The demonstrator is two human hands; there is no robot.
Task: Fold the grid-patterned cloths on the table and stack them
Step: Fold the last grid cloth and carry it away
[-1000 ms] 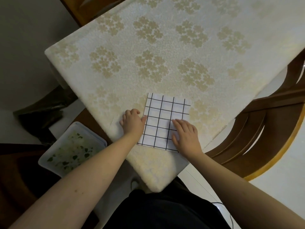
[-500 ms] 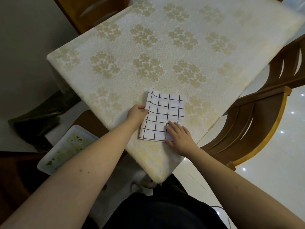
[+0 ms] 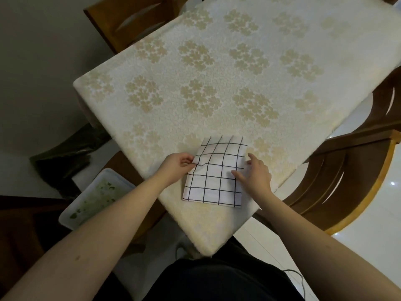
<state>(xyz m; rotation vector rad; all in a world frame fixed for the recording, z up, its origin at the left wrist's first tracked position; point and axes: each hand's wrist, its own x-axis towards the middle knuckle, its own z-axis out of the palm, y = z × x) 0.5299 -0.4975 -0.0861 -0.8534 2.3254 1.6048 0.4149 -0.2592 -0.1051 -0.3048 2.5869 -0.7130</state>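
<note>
The person's left hand (image 3: 176,167) pinches the left edge of a white grid-patterned cloth (image 3: 213,183), finger and thumb closed on the fabric and lifting it a little, so the grid lines bow near that hand. The right hand (image 3: 255,174) rests at the cloth's right edge with fingers straight and loosely spread, fingertips touching the fabric. Whether they press down firmly cannot be told.

The cloth is already folded into a small rectangle and lies near the table's front corner, close to the person's body. The table (image 3: 217,72) wears a pale cover with a beige flower pattern. No second cloth or stack is in view.

Wooden chairs stand at the right (image 3: 338,177) and far left. A white tray (image 3: 95,196) with green scraps sits below the table on the left.

The risk, as I judge it: if the pinch catches only the top layer, the fold could open. Being so close to the corner, a tug could also drag the cloth over the edge.
</note>
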